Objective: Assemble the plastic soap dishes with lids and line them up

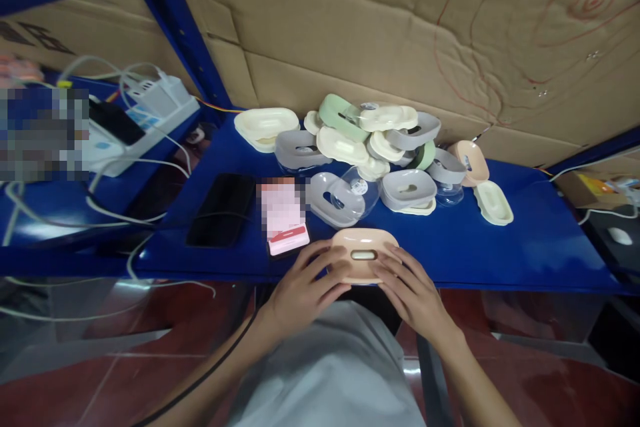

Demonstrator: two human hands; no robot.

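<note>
A peach plastic soap dish (364, 238) with a slot in its middle is held at the table's front edge. My left hand (313, 280) grips its left end, fingers laid over the rim. On the opposite end my right hand (413, 287) has its fingers over the rim in the same way. Something pale shows through the slot. Just beyond the hands lie a grey dish (325, 203) with a clear plastic piece (367, 190) leaning on it, and another grey dish (407, 187) on a cream tray.
Behind is a pile of grey, green (337, 113) and cream dishes (267, 125) against a cardboard wall (350, 27). A lit phone (284, 213) and a black phone-like slab (220, 210) lie to the left on the blue table (540, 240). Cables and a power strip (150, 123) are farther left.
</note>
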